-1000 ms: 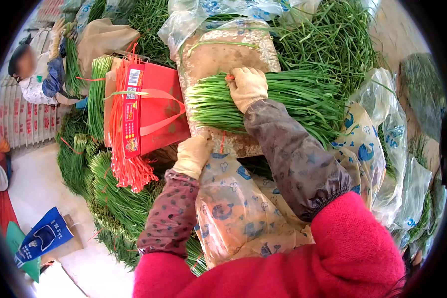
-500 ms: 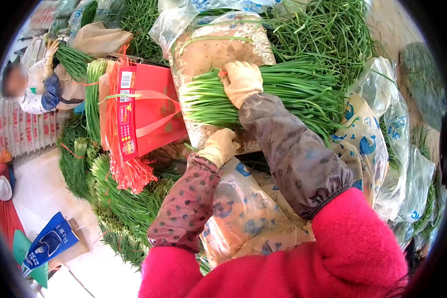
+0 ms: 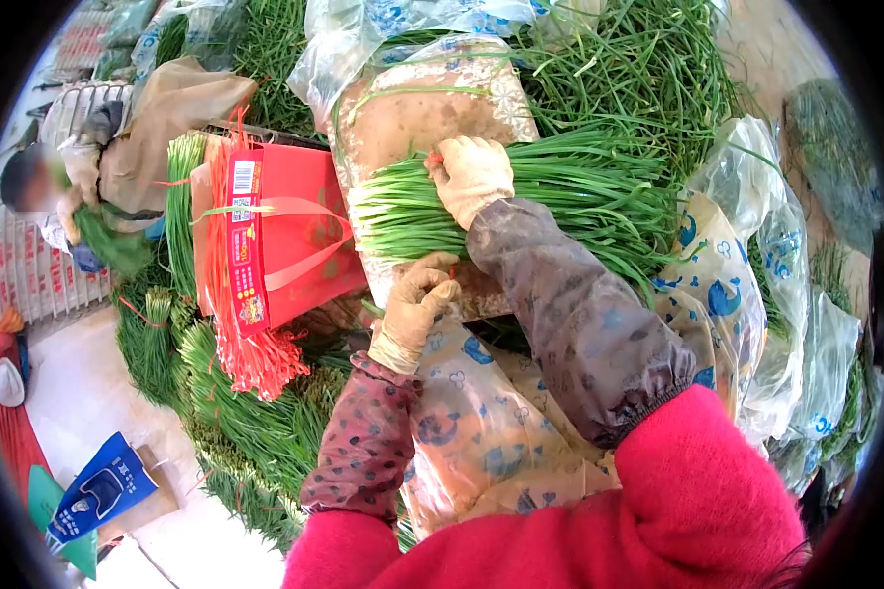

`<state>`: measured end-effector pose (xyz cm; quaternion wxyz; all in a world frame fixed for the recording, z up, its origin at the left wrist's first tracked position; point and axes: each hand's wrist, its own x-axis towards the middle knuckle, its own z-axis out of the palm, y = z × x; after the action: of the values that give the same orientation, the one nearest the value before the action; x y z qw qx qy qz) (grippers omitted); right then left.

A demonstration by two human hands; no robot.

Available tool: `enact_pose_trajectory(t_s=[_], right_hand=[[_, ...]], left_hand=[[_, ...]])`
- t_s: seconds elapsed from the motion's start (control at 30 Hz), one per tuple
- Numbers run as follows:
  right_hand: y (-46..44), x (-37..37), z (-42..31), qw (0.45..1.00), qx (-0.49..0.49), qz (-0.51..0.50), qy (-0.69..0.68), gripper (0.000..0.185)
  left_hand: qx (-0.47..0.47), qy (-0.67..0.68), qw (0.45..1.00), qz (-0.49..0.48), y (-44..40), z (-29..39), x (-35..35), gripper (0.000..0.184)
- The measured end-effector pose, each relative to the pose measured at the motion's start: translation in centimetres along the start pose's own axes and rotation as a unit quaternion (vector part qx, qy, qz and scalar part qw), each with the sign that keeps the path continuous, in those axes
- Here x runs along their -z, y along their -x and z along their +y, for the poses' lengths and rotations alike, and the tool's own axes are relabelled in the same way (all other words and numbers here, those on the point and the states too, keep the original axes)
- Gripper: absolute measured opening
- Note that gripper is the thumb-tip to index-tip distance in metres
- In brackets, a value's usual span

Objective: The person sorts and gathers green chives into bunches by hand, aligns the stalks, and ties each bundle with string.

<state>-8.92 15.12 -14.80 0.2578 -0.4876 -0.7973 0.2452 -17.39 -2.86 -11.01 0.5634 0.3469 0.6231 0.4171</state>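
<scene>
A bundle of long green stalks lies across a worn, flower-edged board, pale ends to the left. My right hand, in a cream glove, rests on the bundle with its fingers curled round a bit of red tie at the upper edge. Just below the bundle's pale ends is my left hand, also gloved, its fingers bent and close together near the board's lower edge. Something small and red shows at its fingertips, too small to make out. Left of the board sits a red bag with red ties hanging over it.
Loose green stalks are heaped behind the board. Tied bundles lie at the lower left. Patterned plastic covers the area before me, with clear bags at right. A co-worker handles greens at the far left.
My left hand moved right along the board's lower edge, then slightly back left as its fingers loosened. My right hand stayed on the bundle. The co-worker's greens moved down.
</scene>
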Motion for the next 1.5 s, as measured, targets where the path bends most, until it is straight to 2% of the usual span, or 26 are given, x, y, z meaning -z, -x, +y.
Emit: enact_pose_trajectory(t_s=[0.07, 0.1, 0.2, 0.23, 0.27, 0.33, 0.37, 0.4, 0.47, 0.5, 0.6, 0.63, 0.67, 0.77, 0.9, 1.0, 1.17, 1.5], right_hand=[[0.0, 0.0, 0.1, 1.0, 0.002, -0.001, -0.007, 0.011], [-0.1, 0.0, 0.0, 1.0, 0.002, 0.002, -0.009, 0.012], [-0.2, 0.0, 0.2, 1.0, 0.003, -0.003, -0.014, 0.012], [-0.3, 0.0, 0.2, 1.0, -0.004, -0.017, -0.012, 0.013], [-0.3, 0.0, 0.2, 1.0, -0.003, -0.017, -0.012, 0.013], [-0.4, 0.1, 0.3, 0.999, -0.01, -0.038, -0.017, 0.015], [-0.5, 0.1, 0.3, 0.999, -0.009, -0.037, -0.017, 0.015], [-0.5, 0.1, 0.3, 0.999, -0.012, -0.046, -0.016, 0.016], [-0.5, 0.2, 0.2, 0.998, -0.014, -0.054, -0.014, 0.016], [-0.5, 0.3, 0.2, 0.998, -0.013, -0.054, -0.009, 0.017], [-0.3, 0.4, 0.5, 0.999, 0.003, -0.037, -0.011, 0.014], [-0.4, 0.2, 0.8, 0.998, 0.002, -0.055, -0.017, 0.017], [-0.5, 0.0, 1.1, 0.997, -0.001, -0.073, -0.023, 0.021], [-0.3, 0.0, 1.6, 0.995, -0.005, -0.079, -0.053, 0.02], [-0.5, 0.6, 1.7, 0.993, 0.01, -0.098, -0.072, 0.017], [-0.5, 0.7, 2.0, 0.99, 0.027, -0.114, -0.076, 0.016], [-0.2, 0.2, 2.8, 0.986, 0.08, -0.079, -0.121, 0.017], [-0.2, 1.6, 2.8, 0.978, 0.093, -0.092, -0.161, 0.019]], left_hand=[[0.062, 0.18, 0.982, 0.0, 0.1, -0.2, -0.1, 0.025], [0.079, 0.226, 0.971, 0.007, 0.0, 0.2, -0.1, 0.028], [0.071, 0.236, 0.969, 0.013, -0.8, 0.0, -0.1, 0.031], [0.081, 0.282, 0.956, -0.003, -1.1, 0.0, 0.0, 0.033], [0.081, 0.282, 0.956, -0.002, -1.1, -0.4, -0.1, 0.033], [0.024, 0.247, 0.969, 0.02, -1.2, -0.6, -0.6, 0.031], [0.086, 0.229, 0.968, 0.058, -1.0, -0.5, -0.4, 0.029], [0.085, 0.229, 0.968, 0.057, -1.2, -0.2, -0.5, 0.029], [0.044, 0.265, 0.958, 0.102, -1.5, 0.2, -0.9, 0.029], [0.012, 0.216, 0.967, 0.134, -2.1, 0.5, -1.3, 0.034], [-0.015, 0.191, 0.971, 0.142, -4.6, 3.6, -1.8, 0.04], [0.004, 0.193, 0.969, 0.151, -5.6, 3.9, -1.7, 0.047], [0.004, 0.193, 0.969, 0.152, -6.5, 4.2, -1.8, 0.047], [0.061, 0.179, 0.961, 0.203, -8.4, 4.9, -2.1, 0.059], [0.118, 0.142, 0.958, 0.217, -9.9, 5.8, -1.9, 0.064], [0.127, 0.141, 0.959, 0.21, -10.2, 5.8, -1.7, 0.065], [0.125, 0.129, 0.963, 0.203, -10.2, 5.5, -1.4, 0.067], [0.112, 0.164, 0.952, 0.234, -10.5, 4.4, -1.9, 0.067]])
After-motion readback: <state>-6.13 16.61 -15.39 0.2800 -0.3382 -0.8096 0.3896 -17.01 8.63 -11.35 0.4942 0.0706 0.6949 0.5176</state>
